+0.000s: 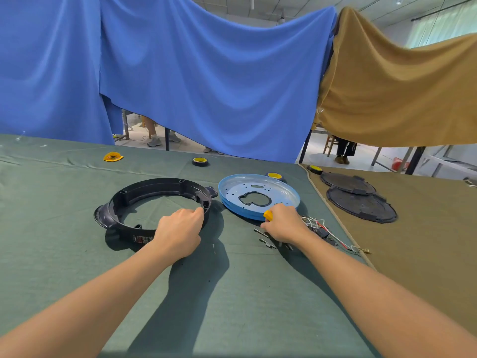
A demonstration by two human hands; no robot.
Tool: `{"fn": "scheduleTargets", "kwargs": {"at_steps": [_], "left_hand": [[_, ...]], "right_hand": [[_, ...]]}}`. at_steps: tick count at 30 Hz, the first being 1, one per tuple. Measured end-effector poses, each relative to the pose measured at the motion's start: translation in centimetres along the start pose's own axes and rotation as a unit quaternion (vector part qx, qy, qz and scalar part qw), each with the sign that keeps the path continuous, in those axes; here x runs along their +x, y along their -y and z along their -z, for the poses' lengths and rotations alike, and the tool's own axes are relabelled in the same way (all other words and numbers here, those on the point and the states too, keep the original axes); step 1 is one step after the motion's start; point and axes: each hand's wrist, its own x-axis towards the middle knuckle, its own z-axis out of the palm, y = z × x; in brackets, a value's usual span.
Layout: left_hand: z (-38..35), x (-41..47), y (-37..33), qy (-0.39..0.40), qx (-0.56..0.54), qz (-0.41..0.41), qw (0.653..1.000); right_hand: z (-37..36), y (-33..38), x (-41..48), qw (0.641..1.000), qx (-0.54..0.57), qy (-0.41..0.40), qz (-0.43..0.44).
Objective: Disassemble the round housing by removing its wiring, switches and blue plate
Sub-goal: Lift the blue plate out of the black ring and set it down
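As the black round plastic housing (160, 186) now looks like a bare ring on the green cloth table (232, 293), I judge the task nearly finished. The flat blue round metal plate (281, 195) lies outside it, just beside its right lug; I cannot tell if they touch. The bundle of thin red and white wires w/ small dark switch parts (320, 226) lies apart on the cloth, near the right wrist.

The left hand (180, 228) is on the housing's near-right rim, fingers curled over the wall, so it grips the ring. From this hand the ring spreads to the left and away. The right hand (282, 223) is closed round a yellow-handled tool (268, 215). Only the yellow end shows, coming out of the fist toward the plate; the shaft is hidden, so its axis I cannot give. The plate's near edge is directly beyond these knuckles, very close, maybe touching.

So the geometry is simple: each hand is nearest to its own part, i.e. left to ring, right to plate and wires, w/ no crossing needed. A few small dark screws (263, 237) lie on the cloth just left of the right hand — a sweep of the wrist could scatter them.
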Motion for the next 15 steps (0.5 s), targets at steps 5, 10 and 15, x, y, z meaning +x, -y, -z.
{"fn": "scheduleTargets", "kwargs": {"at_steps": [5, 10, 15], "left_hand": [[0.0, 0.2, -1.3, -0.005, -0.003, 0.022, 1.000], [0.1, 0.9, -2.8, 0.030, -0.002, 0.023, 0.999], [0.4, 1.0, -1.8, 0.038, 0.020, -0.029, 0.999]], "right_hand": [[3.7, 0.2, -1.5, 0.989, 0.143, 0.024, -0.016], [2.6, 1.6, -5.0, 0.989, -0.023, 0.120, 0.078], [-2.1, 3.2, -6.4, 0.989, -0.051, -0.002, 0.138]]}}
